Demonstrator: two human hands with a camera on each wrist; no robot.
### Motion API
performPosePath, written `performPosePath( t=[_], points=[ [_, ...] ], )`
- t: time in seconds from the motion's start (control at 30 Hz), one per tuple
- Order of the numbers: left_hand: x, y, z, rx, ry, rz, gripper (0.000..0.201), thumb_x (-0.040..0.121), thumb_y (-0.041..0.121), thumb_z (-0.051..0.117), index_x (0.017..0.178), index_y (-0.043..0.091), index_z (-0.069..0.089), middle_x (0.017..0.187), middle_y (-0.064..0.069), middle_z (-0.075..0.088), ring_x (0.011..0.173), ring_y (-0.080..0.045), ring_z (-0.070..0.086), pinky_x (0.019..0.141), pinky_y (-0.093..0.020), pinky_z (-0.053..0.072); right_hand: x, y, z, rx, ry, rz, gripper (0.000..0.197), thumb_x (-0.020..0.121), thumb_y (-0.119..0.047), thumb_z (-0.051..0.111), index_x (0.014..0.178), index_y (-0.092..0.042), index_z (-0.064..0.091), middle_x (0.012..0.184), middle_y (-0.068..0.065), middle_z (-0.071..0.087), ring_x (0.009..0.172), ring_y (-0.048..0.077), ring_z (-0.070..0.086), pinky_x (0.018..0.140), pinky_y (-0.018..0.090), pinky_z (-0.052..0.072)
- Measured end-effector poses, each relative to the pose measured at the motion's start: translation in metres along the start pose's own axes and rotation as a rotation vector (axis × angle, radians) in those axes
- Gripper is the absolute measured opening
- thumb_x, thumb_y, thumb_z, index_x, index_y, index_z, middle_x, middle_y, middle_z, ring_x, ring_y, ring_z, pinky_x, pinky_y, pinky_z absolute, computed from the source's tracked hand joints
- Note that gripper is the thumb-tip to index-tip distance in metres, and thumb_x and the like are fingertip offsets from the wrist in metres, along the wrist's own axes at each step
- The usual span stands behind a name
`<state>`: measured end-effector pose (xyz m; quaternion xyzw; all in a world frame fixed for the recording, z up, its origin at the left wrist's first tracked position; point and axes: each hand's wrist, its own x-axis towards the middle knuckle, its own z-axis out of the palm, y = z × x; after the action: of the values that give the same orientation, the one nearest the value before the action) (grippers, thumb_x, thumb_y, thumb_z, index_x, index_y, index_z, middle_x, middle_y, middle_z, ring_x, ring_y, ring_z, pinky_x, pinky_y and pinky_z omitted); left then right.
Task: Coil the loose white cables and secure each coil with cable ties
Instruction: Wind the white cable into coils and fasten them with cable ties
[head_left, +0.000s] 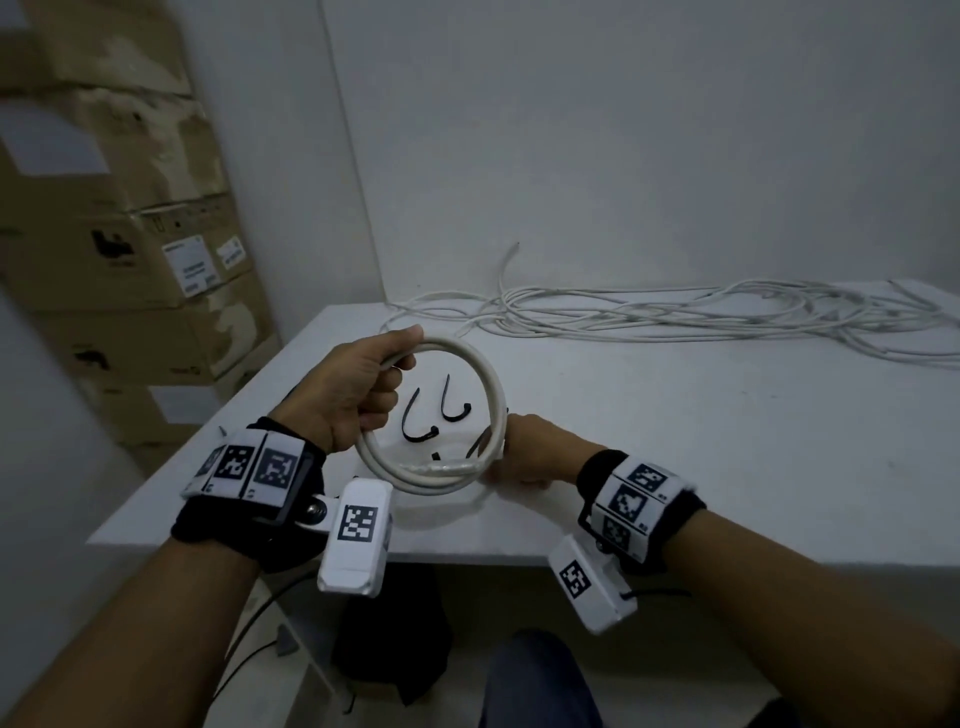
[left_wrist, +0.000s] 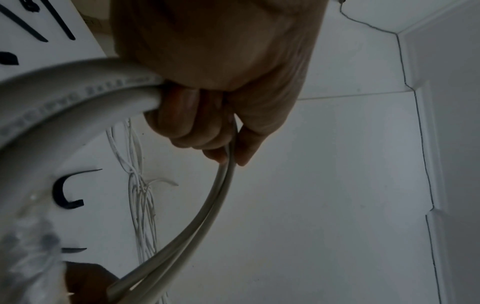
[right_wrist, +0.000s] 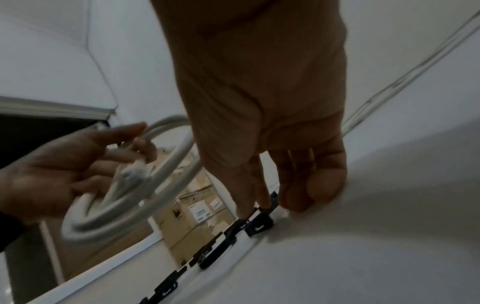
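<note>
My left hand (head_left: 374, 387) grips a coil of thick white cable (head_left: 496, 395) and holds it upright just above the white table (head_left: 675, 441). The left wrist view shows its fingers (left_wrist: 197, 123) curled round the coil's strands (left_wrist: 78, 98). My right hand (head_left: 519, 454) is down at the table by the coil's lower right side. In the right wrist view its thumb and forefinger (right_wrist: 259, 207) pinch the end of a black cable tie (right_wrist: 272, 198) that lies on the table. More black ties (right_wrist: 215, 248) lie in a row beside it. Two curved black ties (head_left: 431, 415) show through the coil's ring.
A long tangle of thin loose white cables (head_left: 675, 317) lies along the table's back edge by the wall. Stacked cardboard boxes (head_left: 130, 234) stand to the left of the table. The table's near edge (head_left: 467, 556) runs just under my wrists.
</note>
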<state>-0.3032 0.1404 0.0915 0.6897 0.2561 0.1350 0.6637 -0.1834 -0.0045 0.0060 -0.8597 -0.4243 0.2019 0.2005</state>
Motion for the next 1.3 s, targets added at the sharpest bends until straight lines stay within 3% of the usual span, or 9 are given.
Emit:
performPosePath(
  t=[0.1,0.33,0.5,0.6,0.7,0.83,1.0,1.13,1.3],
  points=[
    [0.000,0.002,0.004,0.011,0.007,-0.002,0.034,0.090,0.042,0.061,0.071,0.017,0.049,0.043,0.010,0.030,0.031,-0.005,0.021,0.030,-0.014,0.017,0.002,-0.001,-0.001,-0.139,0.024,-0.017,0.007,0.084,-0.016,0.055,0.086,-0.011,0.059,0.065,0.004,0.057,0.046,0.022,0.054,0.045,0.030,0.050],
    [0.003,0.007,0.029,0.049,0.012,0.017,0.035,0.089,0.044,0.062,0.072,0.016,0.049,0.043,0.010,0.029,0.033,-0.006,0.021,0.031,-0.014,0.017,-0.027,0.026,-0.036,0.084,0.053,0.093,0.019,0.092,-0.009,0.047,0.098,0.004,0.059,0.088,0.021,0.067,0.070,0.034,0.069,0.052,0.037,0.059],
    [0.012,0.013,0.071,0.099,-0.050,0.012,0.042,0.087,0.053,0.060,0.075,0.014,0.051,0.044,0.009,0.031,0.034,-0.005,0.023,0.032,-0.015,0.018,-0.081,0.057,-0.093,0.101,0.372,0.047,0.010,0.091,-0.012,0.057,0.086,-0.012,0.065,0.077,0.006,0.066,0.052,0.014,0.065,0.045,0.021,0.051],
    [0.021,0.018,0.104,0.132,-0.099,-0.021,0.053,0.084,0.067,0.051,0.072,0.015,0.050,0.048,0.007,0.031,0.034,-0.006,0.022,0.032,-0.014,0.017,-0.125,0.058,-0.117,0.101,0.485,-0.067,0.017,0.090,-0.012,0.060,0.076,-0.022,0.062,0.066,-0.005,0.061,0.038,0.002,0.054,0.049,0.023,0.049],
    [0.028,0.024,0.142,0.096,-0.176,-0.081,0.046,0.094,0.055,0.039,0.065,0.019,0.041,0.041,0.007,0.027,0.031,-0.007,0.017,0.032,-0.013,0.013,-0.156,0.055,-0.117,-0.026,0.260,-0.092,0.020,0.089,-0.016,0.061,0.074,-0.029,0.061,0.073,-0.005,0.065,0.049,0.004,0.057,0.053,0.023,0.053],
    [0.027,0.030,0.196,0.122,-0.238,-0.038,0.032,0.094,0.022,0.031,0.062,0.022,0.030,0.039,0.005,0.026,0.030,-0.008,0.016,0.034,-0.011,0.012,-0.161,0.070,-0.103,-0.180,0.049,-0.019,0.015,0.089,-0.013,0.056,0.083,-0.024,0.064,0.085,0.000,0.068,0.078,0.021,0.066,0.075,0.036,0.057],
    [0.018,0.031,0.246,0.245,-0.309,0.021,0.027,0.087,0.012,0.032,0.060,0.017,0.034,0.040,0.003,0.030,0.032,-0.010,0.018,0.035,-0.015,0.014,-0.155,0.096,-0.117,-0.261,0.379,-0.008,0.016,0.087,-0.003,0.053,0.085,-0.014,0.064,0.082,-0.003,0.060,0.073,0.013,0.051,0.062,0.020,0.042],
    [0.015,0.029,0.267,0.298,-0.327,0.065,0.029,0.091,0.016,0.037,0.062,0.015,0.038,0.042,0.001,0.032,0.035,-0.011,0.020,0.038,-0.015,0.016,-0.163,0.113,-0.124,-0.238,0.626,-0.088,0.012,0.088,-0.005,0.050,0.086,-0.009,0.061,0.088,0.006,0.059,0.076,0.018,0.049,0.069,0.029,0.042],
    [0.015,0.025,0.286,0.311,-0.352,0.193,0.018,0.100,0.027,0.038,0.097,0.017,0.053,0.046,0.001,0.035,0.037,-0.013,0.022,0.041,-0.017,0.018,-0.178,0.133,-0.118,-0.176,0.808,-0.192,0.011,0.092,-0.010,0.052,0.087,-0.005,0.061,0.083,0.005,0.053,0.071,0.019,0.046,0.066,0.030,0.040]
  ],
)
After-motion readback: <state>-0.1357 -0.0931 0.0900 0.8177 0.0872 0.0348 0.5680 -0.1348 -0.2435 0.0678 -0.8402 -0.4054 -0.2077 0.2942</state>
